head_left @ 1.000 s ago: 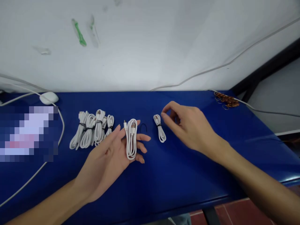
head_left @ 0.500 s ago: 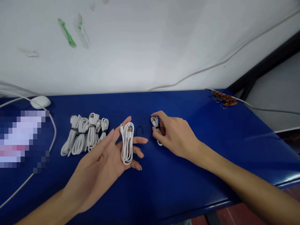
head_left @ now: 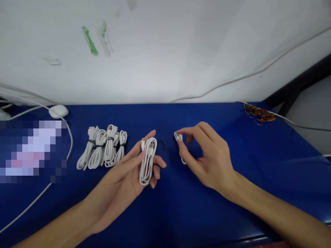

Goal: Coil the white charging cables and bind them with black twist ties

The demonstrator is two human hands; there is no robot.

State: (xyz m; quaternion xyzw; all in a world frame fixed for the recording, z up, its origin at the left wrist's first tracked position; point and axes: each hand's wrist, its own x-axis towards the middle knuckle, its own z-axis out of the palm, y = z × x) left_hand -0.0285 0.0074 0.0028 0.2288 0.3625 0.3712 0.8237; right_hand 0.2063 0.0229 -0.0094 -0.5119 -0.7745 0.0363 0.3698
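My left hand (head_left: 129,172) lies palm up over the blue table (head_left: 232,179), its fingers curled under a coiled white cable (head_left: 147,160) that rests on them. To its right, my right hand (head_left: 207,158) pinches the top end of a second, smaller coiled white cable (head_left: 179,138), most of which is hidden behind the fingers. Between the two hands a small black tie loop (head_left: 162,144) lies on the table.
A bunch of several tied white cables (head_left: 103,148) lies left of my left hand. A white mouse (head_left: 58,111) and its cord sit at the far left, beside a blurred patch. Brown rings or bands (head_left: 260,114) lie at the table's back right corner.
My right hand came down onto the small coiled cable and closed thumb and forefinger on its top end. My left-hand fingers curled more round the cable they carry.
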